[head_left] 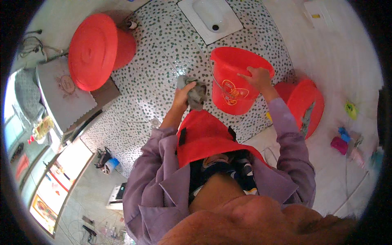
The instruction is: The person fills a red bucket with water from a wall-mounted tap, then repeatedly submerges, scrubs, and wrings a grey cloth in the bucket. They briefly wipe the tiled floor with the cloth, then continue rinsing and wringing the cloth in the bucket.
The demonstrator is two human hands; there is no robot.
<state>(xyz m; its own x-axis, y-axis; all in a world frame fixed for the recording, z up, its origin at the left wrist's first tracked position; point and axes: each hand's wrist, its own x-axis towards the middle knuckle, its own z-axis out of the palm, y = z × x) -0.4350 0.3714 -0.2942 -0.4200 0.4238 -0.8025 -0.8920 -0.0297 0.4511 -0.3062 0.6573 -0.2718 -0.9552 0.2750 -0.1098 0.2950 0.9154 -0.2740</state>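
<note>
A crumpled grey cloth [197, 95] is bunched in my left hand [183, 95], above the spotted floor tiles. My right hand [258, 79] grips the near rim of a red plastic bucket [234, 92], its fingers lying against the outer wall. The bucket has a thin wire handle and a yellow printed design on its side. Its mouth tips away from me, and I cannot see what is inside. A red apron [211, 131] hangs over my front, between my two arms.
A white squat toilet [211, 18] is set in the floor beyond the bucket. On the left, a large red tub with a lid [92, 52] stands beside a cloth-covered table [64, 92]. Another red container [309, 107] with a grey rag [307, 119] sits by my right forearm.
</note>
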